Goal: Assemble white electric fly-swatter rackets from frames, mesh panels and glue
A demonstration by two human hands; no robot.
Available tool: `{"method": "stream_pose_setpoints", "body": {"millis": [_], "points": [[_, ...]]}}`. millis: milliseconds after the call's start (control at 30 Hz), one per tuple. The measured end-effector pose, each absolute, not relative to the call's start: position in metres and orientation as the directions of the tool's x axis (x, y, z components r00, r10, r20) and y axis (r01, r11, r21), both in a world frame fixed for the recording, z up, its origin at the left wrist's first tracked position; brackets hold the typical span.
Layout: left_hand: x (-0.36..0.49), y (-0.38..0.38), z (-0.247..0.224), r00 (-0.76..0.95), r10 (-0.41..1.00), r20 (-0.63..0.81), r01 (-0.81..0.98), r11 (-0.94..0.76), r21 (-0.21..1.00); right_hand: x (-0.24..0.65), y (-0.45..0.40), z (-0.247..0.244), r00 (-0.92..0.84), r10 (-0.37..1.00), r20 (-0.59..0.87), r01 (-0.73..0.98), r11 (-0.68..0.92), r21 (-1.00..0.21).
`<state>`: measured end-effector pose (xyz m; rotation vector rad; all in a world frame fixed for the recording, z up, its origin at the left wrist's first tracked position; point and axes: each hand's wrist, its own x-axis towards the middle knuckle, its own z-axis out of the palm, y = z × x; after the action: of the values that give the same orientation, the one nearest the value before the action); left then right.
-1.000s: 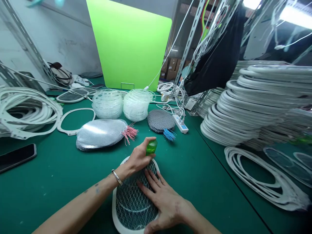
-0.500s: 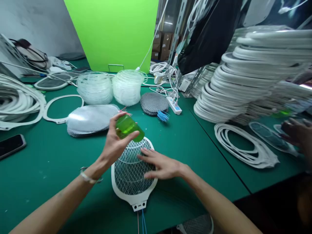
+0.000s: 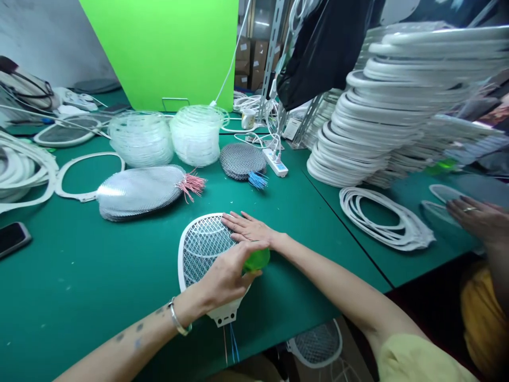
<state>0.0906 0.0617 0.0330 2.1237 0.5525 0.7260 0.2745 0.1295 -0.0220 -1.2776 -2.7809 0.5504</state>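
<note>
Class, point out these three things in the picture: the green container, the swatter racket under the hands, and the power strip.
green container (image 3: 257,260): head view, its exposed curved side.
swatter racket (image 3: 204,246): head view, its wire mesh.
power strip (image 3: 275,162): head view, its white casing.

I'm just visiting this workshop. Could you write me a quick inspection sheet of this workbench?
Surface: green work mat, with a seam running across it on the right.
Job's things: white bug-zapper racket lying flat; green translucent bottle.
Clutter: stacked white racket frames; silver mesh stack; phone.
Hands: left hand has its fingers around the bottle; right hand rests flat on the racket's mesh.
Cables: blue and red wires below the racket's base; white power strip.
Surroundings: green board; cardboard boxes; a co-worker's hand at right.
</note>
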Motion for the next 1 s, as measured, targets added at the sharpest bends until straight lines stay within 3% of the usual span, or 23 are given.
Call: {"method": "stream_pose_setpoints", "body": {"millis": [167, 300, 700, 867, 1000], "points": [[0.084, 0.051, 0.038, 0.711, 0.614, 0.342, 0.085, -0.558, 0.825, 0.272, 0.126, -0.017, -0.650, 0.751, -0.116, 0.738, 0.589, -0.328], [0.074, 0.040, 0.042, 0.789, 0.572, 0.227, 0.150, -0.536, 0.831, 0.271, 0.122, -0.008, -0.646, 0.753, -0.124, 0.742, 0.581, -0.335], [0.032, -0.004, 0.036, 0.765, 0.591, 0.256, 0.154, -0.553, 0.819, 0.270, 0.119, -0.004, -0.634, 0.761, -0.141, 0.754, 0.567, -0.331], [0.002, -0.009, 0.030, 0.594, 0.764, 0.250, 0.234, -0.462, 0.856, 0.270, 0.118, -0.004, -0.631, 0.767, -0.115, 0.755, 0.573, -0.318], [-0.028, -0.004, 0.027, 0.519, 0.822, 0.233, 0.379, -0.466, 0.799, 0.270, 0.119, -0.005, -0.639, 0.760, -0.121, 0.748, 0.577, -0.327]]}}
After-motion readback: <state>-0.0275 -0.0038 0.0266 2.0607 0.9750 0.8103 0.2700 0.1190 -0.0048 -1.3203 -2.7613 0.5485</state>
